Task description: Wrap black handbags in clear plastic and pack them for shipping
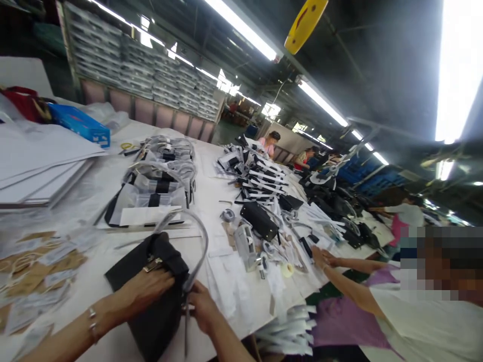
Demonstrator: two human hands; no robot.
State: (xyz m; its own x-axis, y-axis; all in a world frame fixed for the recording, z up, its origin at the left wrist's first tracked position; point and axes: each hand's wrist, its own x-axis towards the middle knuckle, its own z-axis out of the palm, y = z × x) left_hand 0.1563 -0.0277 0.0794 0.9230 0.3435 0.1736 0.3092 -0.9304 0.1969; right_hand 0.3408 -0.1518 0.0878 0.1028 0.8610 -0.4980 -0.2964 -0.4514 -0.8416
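Observation:
A black handbag (158,301) lies on the white table (211,191) in front of me, its gold clasp facing up. My left hand (145,287) rests on top of the bag, fingers curled over its upper edge and pressing it down. My right hand (202,304) is closed on the base of the bag's handle (199,246), which is wrapped in clear plastic and arches above the bag. A bracelet sits on my left wrist.
Wrapped handbags (158,176) lie in rows behind the bag, more bags and parts (264,186) to the right. White sheets (37,166) and a blue box (81,124) are at left, tags (33,271) near my left arm. A co-worker's hands (324,259) reach in at right.

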